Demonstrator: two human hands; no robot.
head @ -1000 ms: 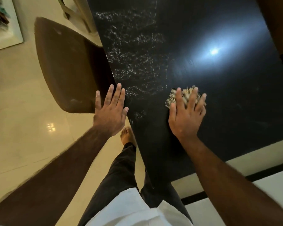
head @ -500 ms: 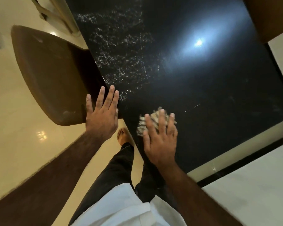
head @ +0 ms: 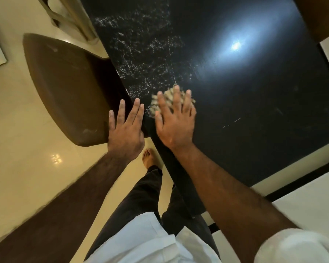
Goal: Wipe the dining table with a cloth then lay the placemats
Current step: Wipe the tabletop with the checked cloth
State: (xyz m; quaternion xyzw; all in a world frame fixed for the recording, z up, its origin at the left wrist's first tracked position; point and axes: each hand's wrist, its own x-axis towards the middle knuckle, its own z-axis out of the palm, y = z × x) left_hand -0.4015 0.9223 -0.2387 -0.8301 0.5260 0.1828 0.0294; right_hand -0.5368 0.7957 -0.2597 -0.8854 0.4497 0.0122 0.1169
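Cloth (head: pixel 168 97) under right hand (head: pixel 176 126), nearer left hand (head: pixel 125 133)

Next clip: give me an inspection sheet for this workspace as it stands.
Surface: glossy black table; white specks and streaks toward the chair side; lamp glare.
Job's things: pale cloth lies flat under the right hand; placemats, nothing seen.
Clutter: nothing seen.
Grippers: right hand presses the cloth with straight fingers; left hand open, fingers straight, at the table's edge, contact unclear.
Cables: nothing seen.
Surroundings: brown chair beside the table; pale chair legs beyond it; shiny cream floor.
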